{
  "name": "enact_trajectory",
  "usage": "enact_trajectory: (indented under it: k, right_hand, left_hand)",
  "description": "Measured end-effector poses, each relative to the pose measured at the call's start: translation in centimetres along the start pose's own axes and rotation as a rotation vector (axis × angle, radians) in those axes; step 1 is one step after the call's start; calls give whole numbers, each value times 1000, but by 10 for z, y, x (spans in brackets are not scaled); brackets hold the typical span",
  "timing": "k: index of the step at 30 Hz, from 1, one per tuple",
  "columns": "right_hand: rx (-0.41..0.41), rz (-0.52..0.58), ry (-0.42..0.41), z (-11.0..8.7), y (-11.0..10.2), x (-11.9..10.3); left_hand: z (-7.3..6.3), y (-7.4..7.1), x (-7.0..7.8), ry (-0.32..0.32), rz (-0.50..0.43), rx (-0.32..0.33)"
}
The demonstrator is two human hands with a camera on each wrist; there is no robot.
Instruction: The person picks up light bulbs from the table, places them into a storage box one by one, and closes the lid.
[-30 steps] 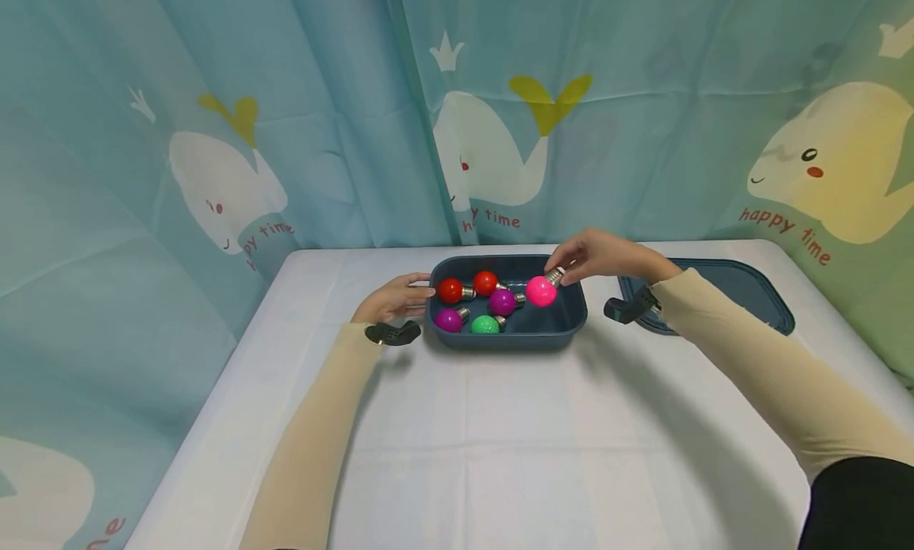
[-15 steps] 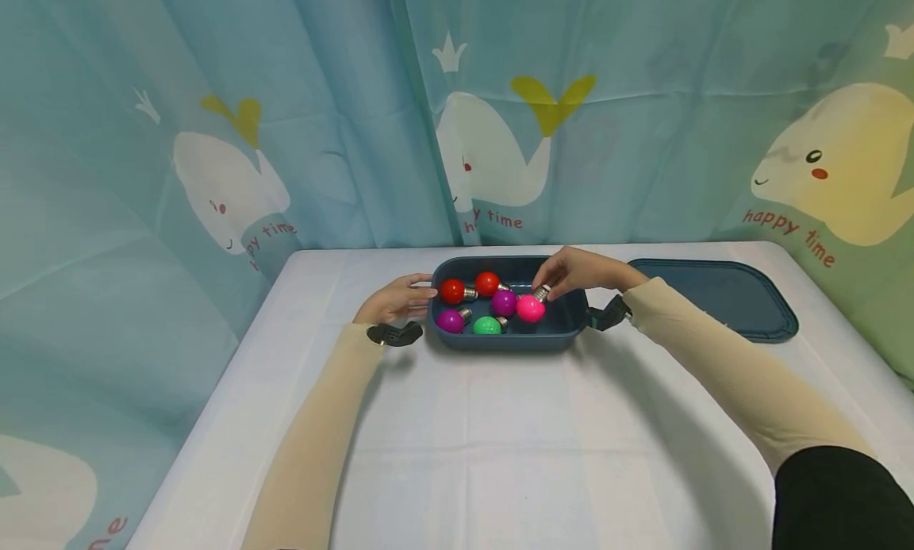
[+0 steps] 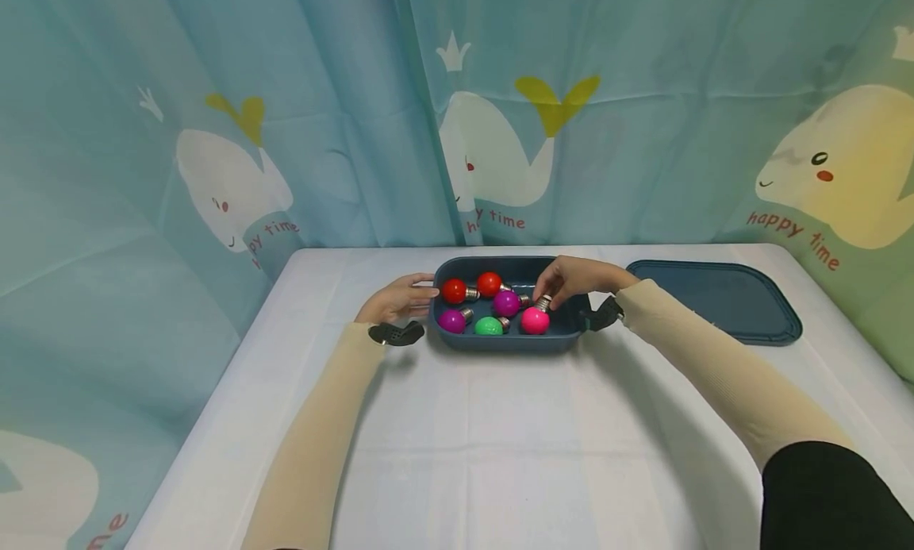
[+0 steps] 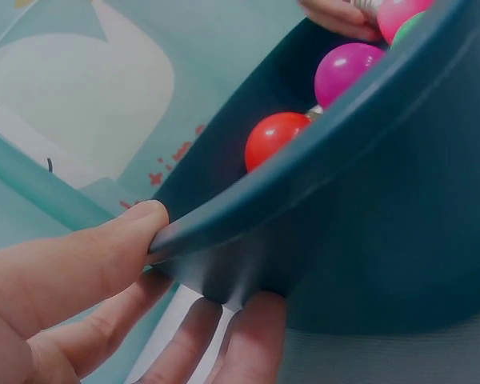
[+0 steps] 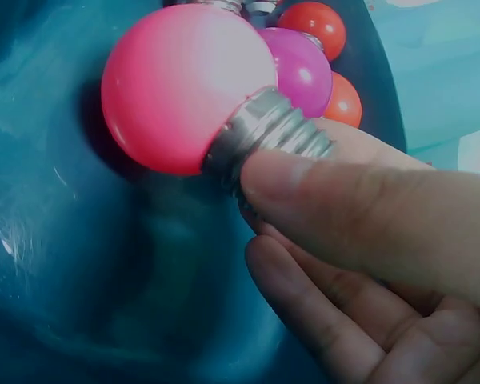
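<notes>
My right hand (image 3: 581,277) pinches a pink light bulb (image 5: 188,88) by its metal screw base, between thumb and fingers, inside the dark blue bin (image 3: 457,342). The pink globe hangs downward, close to the bin floor; contact cannot be made out. My left hand (image 3: 396,298) touches the bin's left end, its thumb (image 4: 136,228) at the rim and its other fingers against the outer wall below. Several bulbs lie in the bin: a red bulb (image 3: 453,290), another red bulb (image 3: 489,283), a purple bulb (image 3: 506,303), another purple bulb (image 3: 451,321) and a green bulb (image 3: 489,325).
A flat dark blue lid (image 3: 721,300) lies on the white tabletop (image 3: 528,431) right of the bin, partly behind the right sleeve. A printed curtain (image 3: 343,137) hangs behind and along the left side.
My right hand has moved left and down, lowering the pink bulb from above the bin's right part toward its front wall, beside the green bulb. My left hand stays at the bin's end.
</notes>
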State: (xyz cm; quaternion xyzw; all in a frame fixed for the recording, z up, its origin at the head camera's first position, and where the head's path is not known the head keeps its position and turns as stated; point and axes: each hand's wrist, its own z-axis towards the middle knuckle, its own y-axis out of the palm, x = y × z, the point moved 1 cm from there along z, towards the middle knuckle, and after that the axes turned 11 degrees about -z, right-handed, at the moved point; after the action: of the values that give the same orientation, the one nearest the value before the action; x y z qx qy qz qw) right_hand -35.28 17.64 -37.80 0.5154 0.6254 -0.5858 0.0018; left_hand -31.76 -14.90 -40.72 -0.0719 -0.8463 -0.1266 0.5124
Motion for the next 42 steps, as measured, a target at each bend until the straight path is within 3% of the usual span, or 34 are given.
enact_trajectory:
  k: [16, 27, 42]
  right_hand:
    - [-73, -70, 13, 20, -4, 4]
    - [-47, -47, 12, 29, 1, 0]
    - [-10, -4, 14, 17, -9, 2]
  left_hand:
    - [1, 1, -1, -5, -9, 9]
    - [3, 0, 0, -2, -9, 17]
    - [-1, 2, 0, 1, -6, 21]
